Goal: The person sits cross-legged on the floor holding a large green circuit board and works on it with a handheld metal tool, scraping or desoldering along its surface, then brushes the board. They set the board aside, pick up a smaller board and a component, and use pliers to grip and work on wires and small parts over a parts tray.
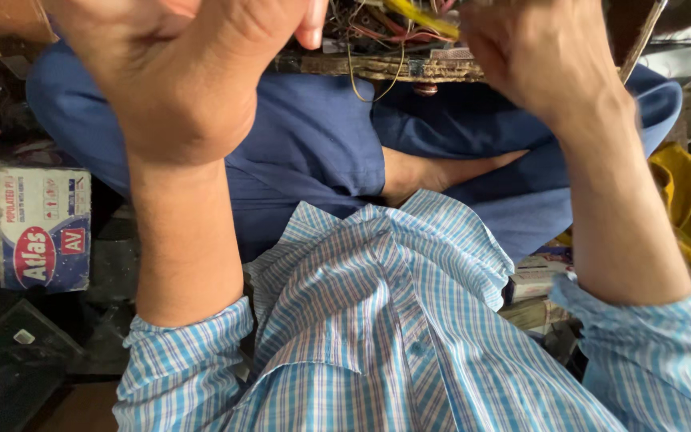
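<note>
A single head-worn camera looks steeply down from just above the person's chest, very close in. The blue-and-white checked cotton shirt fills the lower frame; beyond it lie the crossed legs in blue trousers. Both raised forearms flank the shirt, and the top edge cuts off the hands.

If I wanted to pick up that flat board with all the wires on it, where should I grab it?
Probably by its bare front edge, from the sides. The board lies flat across the person's knees, with a tangle of wires on top, so a grip from above would snag them. The left hand and right hand are already at its two ends; just where their fingers rest is hidden.
</note>
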